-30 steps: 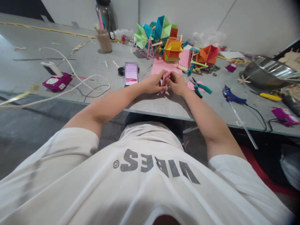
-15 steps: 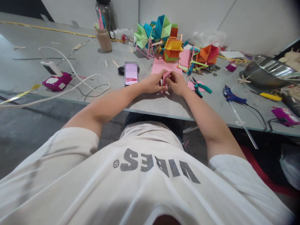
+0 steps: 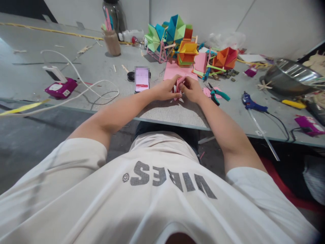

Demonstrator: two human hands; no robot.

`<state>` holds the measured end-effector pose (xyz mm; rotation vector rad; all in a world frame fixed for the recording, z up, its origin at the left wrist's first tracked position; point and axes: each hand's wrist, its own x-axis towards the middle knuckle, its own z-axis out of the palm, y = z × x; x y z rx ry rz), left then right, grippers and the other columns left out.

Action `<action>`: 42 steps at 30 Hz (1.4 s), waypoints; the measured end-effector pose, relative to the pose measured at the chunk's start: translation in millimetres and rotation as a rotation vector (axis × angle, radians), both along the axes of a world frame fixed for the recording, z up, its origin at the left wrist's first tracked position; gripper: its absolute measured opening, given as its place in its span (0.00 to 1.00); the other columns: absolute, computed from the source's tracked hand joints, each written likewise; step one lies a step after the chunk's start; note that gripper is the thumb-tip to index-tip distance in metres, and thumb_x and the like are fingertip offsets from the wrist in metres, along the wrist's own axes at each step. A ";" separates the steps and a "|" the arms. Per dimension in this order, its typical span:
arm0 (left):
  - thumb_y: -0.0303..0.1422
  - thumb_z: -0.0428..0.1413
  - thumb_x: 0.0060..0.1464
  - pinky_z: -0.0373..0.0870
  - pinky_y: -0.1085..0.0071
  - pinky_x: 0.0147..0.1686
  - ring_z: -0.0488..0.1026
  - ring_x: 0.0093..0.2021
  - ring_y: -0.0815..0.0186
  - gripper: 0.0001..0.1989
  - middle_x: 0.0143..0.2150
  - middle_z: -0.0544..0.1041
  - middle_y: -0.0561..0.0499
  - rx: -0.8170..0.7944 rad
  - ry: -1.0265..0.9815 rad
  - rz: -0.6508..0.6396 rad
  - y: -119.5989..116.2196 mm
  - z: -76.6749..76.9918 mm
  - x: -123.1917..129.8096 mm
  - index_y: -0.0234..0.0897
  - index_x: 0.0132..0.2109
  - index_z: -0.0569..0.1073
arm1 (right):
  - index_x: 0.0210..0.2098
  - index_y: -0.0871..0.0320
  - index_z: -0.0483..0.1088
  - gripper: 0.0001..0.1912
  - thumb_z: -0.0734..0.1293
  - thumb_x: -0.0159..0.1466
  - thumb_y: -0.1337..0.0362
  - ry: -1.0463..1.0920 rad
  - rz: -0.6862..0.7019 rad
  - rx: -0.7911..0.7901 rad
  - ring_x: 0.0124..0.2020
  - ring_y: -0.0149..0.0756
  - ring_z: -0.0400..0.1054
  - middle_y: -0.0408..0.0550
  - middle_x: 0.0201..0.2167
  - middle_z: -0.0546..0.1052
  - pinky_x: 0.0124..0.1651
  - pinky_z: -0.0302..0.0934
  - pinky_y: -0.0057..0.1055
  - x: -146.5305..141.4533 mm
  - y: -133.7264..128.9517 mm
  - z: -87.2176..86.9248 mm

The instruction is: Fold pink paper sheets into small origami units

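Between my two hands, just above the table's front part, is a folded piece of pink paper [image 3: 178, 84]. My left hand [image 3: 167, 89] grips it from the left, with the thumb low and the fingers at its top. From the right, my right hand [image 3: 191, 88] closes on the same paper, its fingertips partly hidden behind the folds. A flat pink sheet [image 3: 175, 70] lies just beyond the hands. To the right, pliers with teal handles [image 3: 218, 94] rest on pink paper scraps.
Folded coloured paper shapes [image 3: 177, 32] stand at the back. A phone [image 3: 142, 79] lies left of my hands. On the right are a blue glue gun [image 3: 254, 103], a yellow-handled tool [image 3: 293, 103] and a metal bowl [image 3: 286, 79]. A white cable [image 3: 83, 79] loops across the left side.
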<state>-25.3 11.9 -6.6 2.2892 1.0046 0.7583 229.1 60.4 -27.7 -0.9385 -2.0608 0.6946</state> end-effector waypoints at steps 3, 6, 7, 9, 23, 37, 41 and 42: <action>0.42 0.77 0.71 0.86 0.45 0.64 0.93 0.54 0.41 0.49 0.49 0.92 0.41 -0.010 0.005 0.003 0.5 -0.3 -0.2 0.38 0.89 0.66 | 0.53 0.43 0.84 0.49 0.74 0.66 0.06 -0.003 0.007 -0.010 0.41 0.53 0.75 0.50 0.39 0.78 0.44 0.77 0.52 1.0 -0.1 0.5; 0.44 0.78 0.71 0.86 0.46 0.63 0.94 0.53 0.42 0.49 0.47 0.91 0.43 -0.005 -0.026 -0.012 4.3 -4.2 -1.3 0.40 0.88 0.67 | 0.53 0.44 0.85 0.50 0.75 0.65 0.05 -0.001 0.001 -0.013 0.42 0.53 0.76 0.49 0.38 0.78 0.45 0.79 0.52 1.0 -0.7 1.7; 0.44 0.78 0.70 0.86 0.46 0.63 0.94 0.53 0.42 0.49 0.46 0.91 0.44 0.003 -0.035 -0.015 5.8 -5.6 -1.7 0.41 0.88 0.67 | 0.52 0.45 0.85 0.51 0.75 0.64 0.05 -0.002 -0.003 -0.011 0.41 0.53 0.76 0.49 0.37 0.78 0.46 0.80 0.53 1.0 -0.7 1.9; 0.43 0.78 0.70 0.86 0.46 0.63 0.94 0.53 0.42 0.49 0.47 0.91 0.44 0.018 -0.038 -0.018 8.3 -8.0 -2.3 0.42 0.88 0.67 | 0.51 0.45 0.83 0.50 0.74 0.65 0.05 -0.007 -0.007 0.001 0.40 0.53 0.75 0.48 0.37 0.77 0.47 0.80 0.54 0.8 -0.3 1.7; 0.42 0.76 0.71 0.85 0.45 0.67 0.93 0.60 0.40 0.47 0.54 0.92 0.40 0.052 0.007 0.001 5.3 -4.1 -3.6 0.39 0.87 0.68 | 0.53 0.45 0.80 0.51 0.70 0.67 0.04 -0.032 0.028 0.023 0.39 0.51 0.70 0.48 0.37 0.73 0.44 0.70 0.49 2.6 2.5 0.7; 0.45 0.76 0.72 0.86 0.43 0.66 0.93 0.58 0.40 0.47 0.51 0.91 0.42 0.043 0.003 -0.024 6.6 -5.2 -3.9 0.41 0.88 0.66 | 0.50 0.45 0.80 0.55 0.71 0.62 0.01 0.001 -0.005 0.015 0.36 0.48 0.69 0.47 0.35 0.74 0.40 0.69 0.49 -0.8 -1.3 1.9; 0.43 0.76 0.71 0.86 0.42 0.66 0.92 0.58 0.39 0.48 0.53 0.91 0.40 0.039 0.021 -0.007 5.0 -3.4 -3.2 0.40 0.88 0.67 | 0.50 0.46 0.81 0.55 0.71 0.61 0.00 0.003 0.009 0.008 0.36 0.48 0.69 0.47 0.35 0.75 0.40 0.69 0.49 -0.8 -2.8 3.6; 0.43 0.76 0.71 0.86 0.42 0.66 0.92 0.57 0.40 0.48 0.53 0.91 0.40 0.041 0.018 -0.010 5.2 -3.4 -3.4 0.40 0.88 0.67 | 0.50 0.46 0.81 0.55 0.72 0.61 0.00 0.006 0.007 0.006 0.36 0.48 0.69 0.47 0.35 0.75 0.40 0.69 0.49 -1.1 -3.5 4.2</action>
